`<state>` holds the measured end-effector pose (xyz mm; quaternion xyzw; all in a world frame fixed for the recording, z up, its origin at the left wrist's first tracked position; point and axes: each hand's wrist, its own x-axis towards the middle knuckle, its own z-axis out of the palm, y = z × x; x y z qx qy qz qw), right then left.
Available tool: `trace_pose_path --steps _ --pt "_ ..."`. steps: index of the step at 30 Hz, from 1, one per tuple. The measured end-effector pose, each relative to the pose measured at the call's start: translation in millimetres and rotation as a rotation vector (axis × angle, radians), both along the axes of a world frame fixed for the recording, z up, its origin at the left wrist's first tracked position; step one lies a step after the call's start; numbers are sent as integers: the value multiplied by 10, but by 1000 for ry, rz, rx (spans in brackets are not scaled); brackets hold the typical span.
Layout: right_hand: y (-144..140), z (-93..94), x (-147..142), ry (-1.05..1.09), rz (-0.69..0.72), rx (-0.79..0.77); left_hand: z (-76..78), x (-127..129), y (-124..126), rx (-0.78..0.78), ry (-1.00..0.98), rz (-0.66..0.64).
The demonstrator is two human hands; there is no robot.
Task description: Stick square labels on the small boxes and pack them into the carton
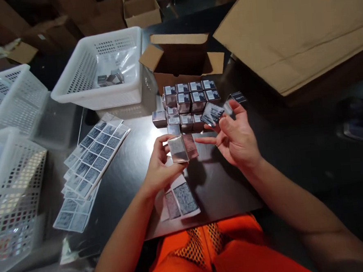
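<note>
My left hand (161,166) grips a small shiny carton (178,148), with its pinkish side turned to the right. Between the thumb and fingers of my right hand (237,138) is a dark printed sticker (212,114), held just right of the carton and apart from it. A partly used sticker sheet (185,199) lies on the table below my left hand. Several similar small cartons (184,101) stand in rows beyond my hands, barcode labels showing on many. Another dark carton (237,97) sits behind my right fingers, partly hidden.
More sticker sheets (96,153) lie fanned out on the metal table (131,176) at left. A white basket (97,94) holds a few small cartons; other baskets (16,195) stand further left. An open cardboard box (178,76) is behind the rows, and a large carton (301,34) fills the right back.
</note>
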<state>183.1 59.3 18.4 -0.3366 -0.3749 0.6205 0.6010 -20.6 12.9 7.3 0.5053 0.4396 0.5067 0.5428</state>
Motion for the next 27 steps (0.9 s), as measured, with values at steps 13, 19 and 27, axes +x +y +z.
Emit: trace_pose_path --steps 13,19,27 --pt "-226 66 -103 -207 -119 263 -133 214 -84 -345 -180 -28" --pt "-275 -21 -203 -208 -120 279 -207 277 -123 -164 -87 -57" --pt "-203 189 55 -354 2 196 -186 74 46 48 379 129"
